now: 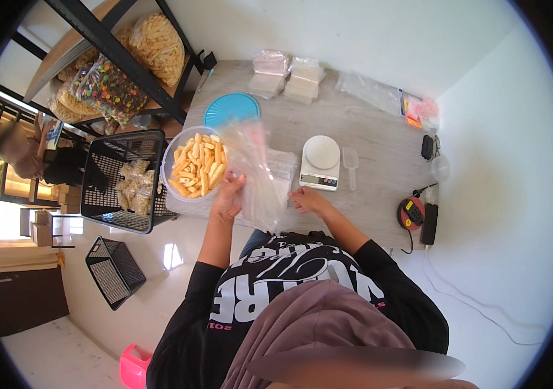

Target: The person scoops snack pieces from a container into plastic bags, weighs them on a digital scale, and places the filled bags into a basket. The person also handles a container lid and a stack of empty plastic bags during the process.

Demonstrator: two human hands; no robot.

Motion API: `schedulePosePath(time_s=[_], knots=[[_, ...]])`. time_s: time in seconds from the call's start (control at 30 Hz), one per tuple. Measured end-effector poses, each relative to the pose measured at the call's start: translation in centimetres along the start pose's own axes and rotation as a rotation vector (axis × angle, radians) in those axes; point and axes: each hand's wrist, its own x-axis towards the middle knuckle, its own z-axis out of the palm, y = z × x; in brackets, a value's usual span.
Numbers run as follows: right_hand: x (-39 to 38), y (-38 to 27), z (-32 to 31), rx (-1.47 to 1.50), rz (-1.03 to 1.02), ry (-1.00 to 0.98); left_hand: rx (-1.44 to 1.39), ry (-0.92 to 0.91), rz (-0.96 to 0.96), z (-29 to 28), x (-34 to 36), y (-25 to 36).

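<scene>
My left hand is closed on a sheaf of clear plastic bags, which fans out over the table in front of me. Close by on its left stands a round clear tub full of yellow-orange stick snacks. My right hand has its fingertips drawn together at the right edge of a pale flat pack; what they pinch, if anything, is too small to make out. Just beyond that hand sits a white kitchen scale, with a clear scoop to its right.
A blue lid and stacks of plastic bags lie toward the back. A black basket with filled packets stands at left, below a snack shelf. A power strip and cord reel are at right. Another person is far left.
</scene>
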Motion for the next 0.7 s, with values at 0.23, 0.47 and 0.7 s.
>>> schedulePosePath(time_s=[0.23, 0.47, 0.7], knots=[[2.9, -0.6, 5.5, 0.403, 0.054, 0.195, -0.097, -0.002, 0.215, -0.2, -0.9, 5.7], [7.0, -5.4, 5.8, 0.552, 0.05, 0.255, -0.046, 0.157, 0.18, -0.6, -2.2, 5.5], [15.3, -6.5, 1.8, 0.649, 0.046, 0.034, -0.087, 0.091, -0.012, 2.8, 0.5, 2.1]])
